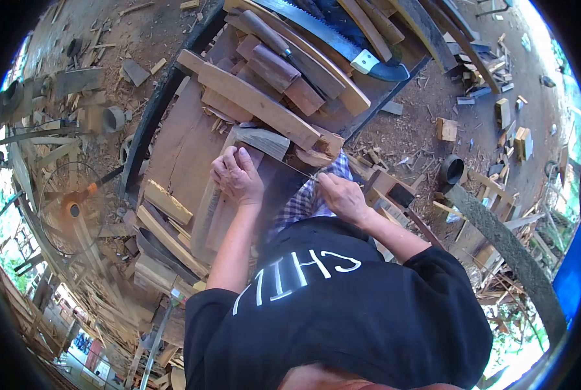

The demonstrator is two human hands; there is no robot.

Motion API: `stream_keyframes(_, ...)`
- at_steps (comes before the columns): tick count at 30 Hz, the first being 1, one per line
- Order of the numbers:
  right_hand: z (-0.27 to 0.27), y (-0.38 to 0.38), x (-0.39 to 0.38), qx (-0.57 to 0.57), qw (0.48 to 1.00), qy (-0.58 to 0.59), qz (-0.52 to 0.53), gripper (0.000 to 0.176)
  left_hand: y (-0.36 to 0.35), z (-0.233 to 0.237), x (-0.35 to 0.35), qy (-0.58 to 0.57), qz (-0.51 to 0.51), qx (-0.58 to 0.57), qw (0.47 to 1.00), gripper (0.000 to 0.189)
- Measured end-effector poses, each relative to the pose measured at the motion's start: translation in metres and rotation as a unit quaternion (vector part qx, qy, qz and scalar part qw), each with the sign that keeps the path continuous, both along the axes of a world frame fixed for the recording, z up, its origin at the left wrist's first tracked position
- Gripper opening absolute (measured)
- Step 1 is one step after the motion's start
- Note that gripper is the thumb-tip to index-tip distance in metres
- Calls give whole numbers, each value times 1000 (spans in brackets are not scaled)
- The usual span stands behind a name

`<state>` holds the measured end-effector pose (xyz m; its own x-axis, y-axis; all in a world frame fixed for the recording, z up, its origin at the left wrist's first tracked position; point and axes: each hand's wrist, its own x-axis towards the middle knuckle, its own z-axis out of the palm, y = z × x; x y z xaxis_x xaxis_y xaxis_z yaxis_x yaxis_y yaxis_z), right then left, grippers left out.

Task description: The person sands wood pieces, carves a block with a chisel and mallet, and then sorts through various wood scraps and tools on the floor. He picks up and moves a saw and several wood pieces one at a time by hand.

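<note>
My left hand (237, 177) is curled over pale wood on the workbench, its fingertips at the near side of a wedge-shaped wooden block (263, 141). Closed fingers of my right hand (343, 198) pinch one end of a thin, straight metal tool (297, 170). The tool slants up and left from that hand, and its far end reaches the block's edge. Its exact kind is too fine to make out. A long shaped wooden board (258, 104) lies just beyond the block, with a rough wood piece (323, 151) near its right end.
On the bench (173, 143) lie a curved handsaw (323, 32), a round-handled tool (264, 31) and several brown wood pieces (274, 68). Wood strips (167, 201) sit at the left. A standing fan (75, 208) is farther left. Offcuts and a dark cylinder (452, 169) are at the right.
</note>
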<state>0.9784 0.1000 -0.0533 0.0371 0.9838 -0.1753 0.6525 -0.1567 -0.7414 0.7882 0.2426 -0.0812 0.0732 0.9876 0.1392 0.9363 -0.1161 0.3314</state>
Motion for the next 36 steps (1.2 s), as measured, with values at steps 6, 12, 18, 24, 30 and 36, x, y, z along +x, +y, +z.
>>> stream_keyframes(6,-3,48,-27,36,999,-41,-3,11,-4,-11,-4,-6,8,30,999,22)
stream_keyframes(12,3,-24,34,-26,996,-33,-79,18,-6,10,1,2,-18,15,1000,34)
stream_keyframes(18,7,31,38,91,976,-151,-129,33,-11,12,-3,6,-108,26,994,34)
stream_keyframes(24,7,88,-1,24,965,-257,-50,66,-10,11,0,-28,-176,49,983,26)
stream_keyframes(30,-2,60,10,54,957,-281,-56,62,-38,28,-34,-52,-100,-19,994,57)
stream_keyframes(36,6,34,10,114,968,-223,-31,39,-95,23,-119,-39,-7,-21,999,68)
